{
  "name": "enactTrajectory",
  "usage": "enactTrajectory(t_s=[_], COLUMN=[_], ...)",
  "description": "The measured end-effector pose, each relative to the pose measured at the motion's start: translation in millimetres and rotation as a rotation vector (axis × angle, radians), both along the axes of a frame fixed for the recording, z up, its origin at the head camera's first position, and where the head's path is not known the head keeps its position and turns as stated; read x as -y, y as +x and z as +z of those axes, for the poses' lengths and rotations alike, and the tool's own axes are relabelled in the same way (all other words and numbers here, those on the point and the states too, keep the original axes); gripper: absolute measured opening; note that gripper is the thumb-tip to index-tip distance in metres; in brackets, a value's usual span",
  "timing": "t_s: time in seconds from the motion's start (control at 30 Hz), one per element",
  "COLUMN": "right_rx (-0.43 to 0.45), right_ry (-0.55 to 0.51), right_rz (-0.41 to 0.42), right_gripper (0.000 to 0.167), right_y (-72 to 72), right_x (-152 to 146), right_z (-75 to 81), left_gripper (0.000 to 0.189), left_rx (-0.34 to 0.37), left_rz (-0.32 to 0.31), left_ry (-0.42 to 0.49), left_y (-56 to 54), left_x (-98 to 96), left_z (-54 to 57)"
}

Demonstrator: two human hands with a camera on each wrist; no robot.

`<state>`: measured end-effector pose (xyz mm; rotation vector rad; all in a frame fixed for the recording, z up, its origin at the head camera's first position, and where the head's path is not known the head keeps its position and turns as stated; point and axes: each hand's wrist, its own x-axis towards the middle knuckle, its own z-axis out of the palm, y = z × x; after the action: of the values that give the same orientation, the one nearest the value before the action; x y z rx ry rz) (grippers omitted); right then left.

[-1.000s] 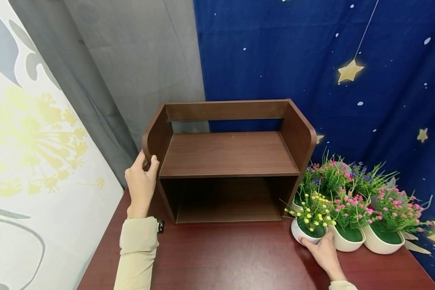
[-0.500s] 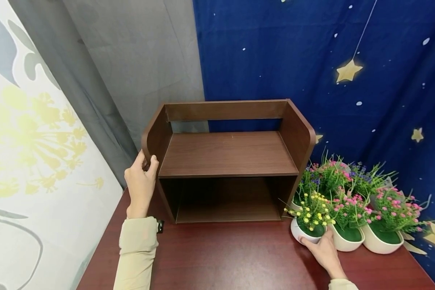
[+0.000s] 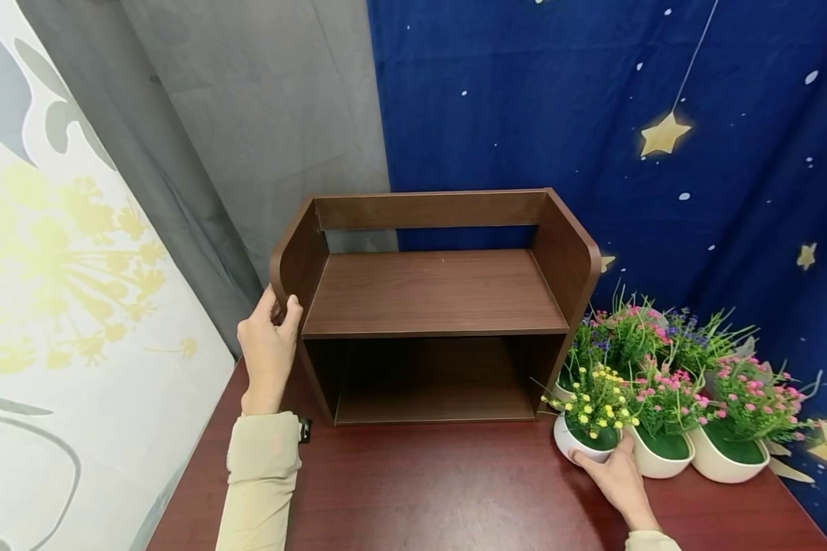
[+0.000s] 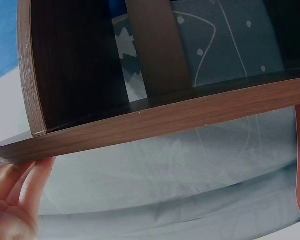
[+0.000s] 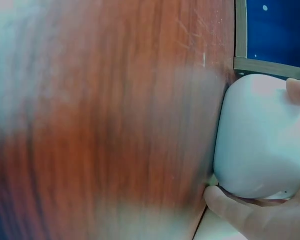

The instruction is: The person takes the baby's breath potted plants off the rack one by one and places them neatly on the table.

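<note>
In the head view a brown wooden two-level shelf [image 3: 436, 295] stands on the table. My left hand [image 3: 267, 348] pinches the front edge of its left side panel, thumb on the inner side. The left wrist view shows those fingers [image 4: 37, 182] curled against the panel [image 4: 155, 117]. At the right, my right hand [image 3: 619, 480] holds a small white pot [image 3: 570, 442] with yellow artificial flowers [image 3: 599, 402]. In the right wrist view the thumb and fingers lie on either side of this pot [image 5: 260, 135], which is at the tabletop.
Beside and behind the held pot are several potted plants with pink [image 3: 668, 398] and purple flowers [image 3: 689, 333], close to the shelf's right side. The reddish-brown table [image 3: 434, 490] extends in front. Grey [image 3: 262, 99] and blue star-patterned curtains [image 3: 510, 99] hang behind.
</note>
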<state>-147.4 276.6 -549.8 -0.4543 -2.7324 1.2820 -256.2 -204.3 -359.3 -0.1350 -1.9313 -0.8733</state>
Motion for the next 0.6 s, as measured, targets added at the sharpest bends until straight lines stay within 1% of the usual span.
enactTrajectory(t_s=[0.2,0.27,0.37,0.47,0.53,0.6], right_rx=[-0.028,-0.049,-0.105,-0.18,-0.203,-0.196], right_ry=[-0.002,-0.002,-0.006,-0.008,-0.009,-0.008], right_rz=[-0.015,-0.024,-0.037,-0.043,-0.042,-0.045], right_gripper=[0.112,0.112,0.107,0.097,0.092,0.093], right_y=[0.3,1.3,3.6,7.3,10.6,14.7], right_x=[0.9,1.5,2.6,4.0,4.3,3.9], right_z=[-1.0,-2.3,-4.9,-6.1,-5.9,-4.1], left_gripper=[0.01,0.009,0.01,0.01,0.01,0.01], left_rx=[-0.006,-0.006,-0.005,-0.004,-0.002,-0.002], left_rz=[0.008,0.011,0.012,0.012,0.014,0.016], left_ry=[0.002,0.001,-0.002,-0.003,-0.002,-0.001], left_y=[-0.6,-0.8,-0.9,-1.2,-1.3,-1.4], left_x=[0.2,0.2,0.2,0.0,0.1,0.2], left_z=[-0.3,-0.5,-0.5,-0.5,-0.7,-1.0])
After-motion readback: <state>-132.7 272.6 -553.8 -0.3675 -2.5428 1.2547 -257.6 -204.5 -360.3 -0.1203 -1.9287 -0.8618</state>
